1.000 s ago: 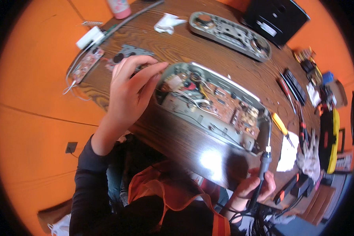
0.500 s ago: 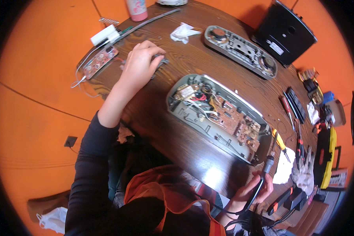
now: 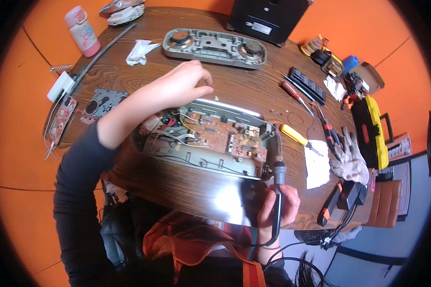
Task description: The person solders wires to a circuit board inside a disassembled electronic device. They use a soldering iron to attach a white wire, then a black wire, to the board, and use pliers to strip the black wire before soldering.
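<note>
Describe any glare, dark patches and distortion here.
Head view: white glare on the tabletop in front of the open casing; a dark patch, shadow or reflection, beside the right hand; in that head view, bent outer edges and black corners.

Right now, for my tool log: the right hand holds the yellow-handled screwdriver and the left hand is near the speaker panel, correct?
The tool is wrong: the head view shows the right hand holding a soldering iron; the left hand is near the speaker panel, as stated.

No text is legible, the white label (image 3: 258, 27) included.
</note>
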A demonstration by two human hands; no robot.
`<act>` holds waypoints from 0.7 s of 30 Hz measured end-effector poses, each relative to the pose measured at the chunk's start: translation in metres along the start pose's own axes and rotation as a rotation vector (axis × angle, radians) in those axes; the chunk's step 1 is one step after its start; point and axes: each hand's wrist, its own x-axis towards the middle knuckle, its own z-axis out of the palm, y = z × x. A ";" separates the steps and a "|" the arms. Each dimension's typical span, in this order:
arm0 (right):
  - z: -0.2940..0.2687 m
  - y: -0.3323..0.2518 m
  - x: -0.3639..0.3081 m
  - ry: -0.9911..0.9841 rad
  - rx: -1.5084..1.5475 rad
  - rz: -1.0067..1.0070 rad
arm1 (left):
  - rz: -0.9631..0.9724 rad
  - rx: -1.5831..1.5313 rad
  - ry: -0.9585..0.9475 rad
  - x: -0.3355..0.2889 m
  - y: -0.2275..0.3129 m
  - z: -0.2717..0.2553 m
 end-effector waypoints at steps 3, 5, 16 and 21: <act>0.001 0.000 0.000 0.020 0.032 0.025 | -0.079 0.131 -0.128 0.057 -0.002 0.027; 0.002 0.001 -0.001 0.029 0.049 0.040 | -0.134 0.028 -0.134 0.089 -0.004 0.049; 0.003 0.007 -0.003 0.137 0.178 0.053 | -0.239 -0.297 0.040 0.080 0.042 0.036; 0.004 0.001 -0.001 0.170 0.303 0.014 | -0.130 -1.367 0.072 -0.058 0.116 0.012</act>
